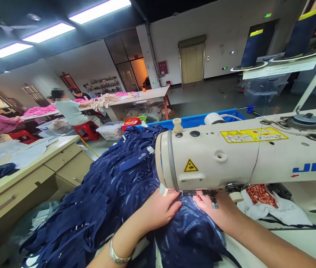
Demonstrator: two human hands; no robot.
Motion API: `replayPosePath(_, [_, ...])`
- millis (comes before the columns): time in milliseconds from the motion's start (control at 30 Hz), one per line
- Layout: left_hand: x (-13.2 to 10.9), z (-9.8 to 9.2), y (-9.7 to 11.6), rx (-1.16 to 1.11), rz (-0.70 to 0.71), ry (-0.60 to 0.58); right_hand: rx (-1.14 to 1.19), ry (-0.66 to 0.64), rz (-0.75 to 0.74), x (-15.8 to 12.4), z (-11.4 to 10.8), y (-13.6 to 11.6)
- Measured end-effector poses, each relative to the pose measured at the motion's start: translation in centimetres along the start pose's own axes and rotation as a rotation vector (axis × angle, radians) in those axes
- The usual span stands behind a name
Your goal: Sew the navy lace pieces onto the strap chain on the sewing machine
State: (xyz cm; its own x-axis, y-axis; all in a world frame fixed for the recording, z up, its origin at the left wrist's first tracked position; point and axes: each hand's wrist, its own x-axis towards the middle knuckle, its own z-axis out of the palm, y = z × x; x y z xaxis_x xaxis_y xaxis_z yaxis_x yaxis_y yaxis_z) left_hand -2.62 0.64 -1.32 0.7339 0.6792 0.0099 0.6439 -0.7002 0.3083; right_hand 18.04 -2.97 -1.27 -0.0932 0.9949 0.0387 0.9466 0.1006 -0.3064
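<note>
Navy fabric [187, 227] under sewing machine [202, 163], unfinished, I judge; finished share unclear. Left hand [160, 208], right hand [220, 208] on it, grips I can't tell. Heap [91, 201] at table's [280, 243] left edge.

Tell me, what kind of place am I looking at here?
Most likely a garment sewing workshop: there's an industrial sewing machine, a heap of navy garments beside it, and people seated at a long table with pink fabric.

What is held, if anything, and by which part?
The left hand and right hand touch the navy patterned fabric on either side, below the sewing machine's head; whether they grip cannot be told.
</note>
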Motion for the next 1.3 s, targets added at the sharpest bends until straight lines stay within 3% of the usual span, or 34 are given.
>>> replayPosePath(267, [0.0,0.1,0.2,-0.010,-0.020,0.007,-0.015,0.058,0.031,0.1,1.6,0.9])
replayPosePath(633, [-0.1,0.2,0.3,0.006,-0.018,0.030,-0.117,0.218,-0.067,0.1,3.1,1.5])
replayPosePath(800, [-0.1,0.1,0.3,-0.002,-0.011,0.045,-0.143,0.138,-0.056,-0.1,2.6,1.2])
replayPosePath(967, [-0.2,0.0,0.4,-0.001,-0.013,0.045,-0.174,0.166,-0.065,0.0,2.7,1.3])
replayPosePath(1200, [-0.1,0.0,0.4,-0.007,0.005,0.044,-0.127,0.070,-0.022,0.0,1.6,0.7])
replayPosePath(1300, [-0.2,-0.1,0.4,-0.005,0.007,0.054,-0.102,0.100,-0.014,0.0,1.3,0.5])
